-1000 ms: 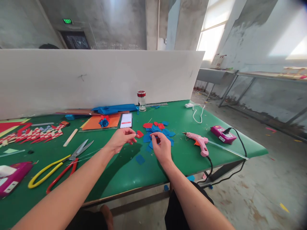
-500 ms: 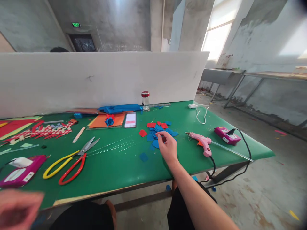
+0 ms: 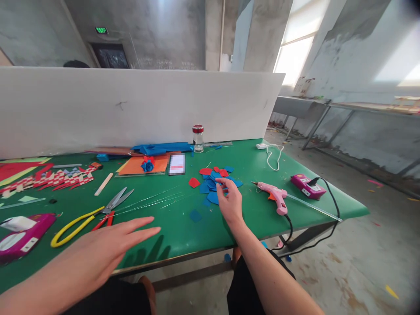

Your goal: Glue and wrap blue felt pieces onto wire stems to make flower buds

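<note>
My right hand (image 3: 230, 203) is over a loose pile of blue paper pieces (image 3: 211, 186), palm side turned left. Its fingers are bent, with a small gap between thumb and forefinger, and I see nothing held there. Several red petal-shaped paper pieces (image 3: 194, 182) lie at the pile's far and left sides. My left hand (image 3: 113, 243) reaches in above the near table edge, fingers stretched out and holding nothing. It covers part of the red handle of the scissors (image 3: 77, 223). Thin clear strands (image 3: 147, 203) lie just beyond that hand.
A pink glue gun (image 3: 274, 194) with its cord lies right of the pile, near a magenta power strip (image 3: 308, 186). At the back stand a red-lidded jar (image 3: 198, 139) and a white board (image 3: 157, 105). A phone (image 3: 177, 164) lies beside orange sheets (image 3: 131, 167) bearing a blue-and-red paper flower (image 3: 147, 164).
My left hand has come in from the lower left corner to above the table, over the scissors' handle. My right hand stays at the pile, its thumb and forefinger slightly farther apart.
</note>
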Demonstrator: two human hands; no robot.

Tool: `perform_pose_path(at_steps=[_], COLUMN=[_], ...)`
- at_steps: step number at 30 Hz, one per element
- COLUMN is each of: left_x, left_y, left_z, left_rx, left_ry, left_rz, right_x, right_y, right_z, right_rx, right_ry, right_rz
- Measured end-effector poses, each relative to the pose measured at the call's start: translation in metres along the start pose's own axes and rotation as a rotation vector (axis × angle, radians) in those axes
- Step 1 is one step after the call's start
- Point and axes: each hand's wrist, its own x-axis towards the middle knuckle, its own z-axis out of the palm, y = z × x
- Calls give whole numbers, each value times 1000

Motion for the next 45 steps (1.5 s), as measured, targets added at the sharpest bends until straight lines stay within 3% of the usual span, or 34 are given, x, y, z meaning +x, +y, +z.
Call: perform_pose_path(at_steps=[1, 4, 7, 10, 15, 20, 24, 27, 32, 39, 45], left_x=[16, 61, 97, 115, 111, 102, 102, 103, 103, 107, 107], left_y=[7, 27, 37, 31, 3, -8, -6, -5, -5, -5, -5], left_z=[2, 9, 22, 41, 64, 62, 63, 68, 75, 77, 81], left_rx=[-7, -20, -40, -100, -137, -188, -209, -213, -233, -276, -247], left_ry=[-94, -179, -93, 65, 190, 231, 217, 151, 58, 7, 78], left_rz=[60, 38, -36, -130, -237, -273, -249, -222, -151, -73, -69], right_x=[1, 2, 2, 2, 5, 9, 8, 8, 4, -29, -41], right_y=[0, -2, -8, -11, -10, -11, -16, -19, -23, -33, -40], right_z=[-1, -1, -1, -1, -5, -11, -17, -20, -14, 20, 29], right_rx=[14, 57, 91, 105, 117, 184, 115, 60, -100, -181, -156], right_ry=[1, -14, -64, -89, -86, -81, -5, 33, -113, -358, -386], right_rz=[3, 29, 55, 62, 96, 149, 135, 43, -168, -329, -370])
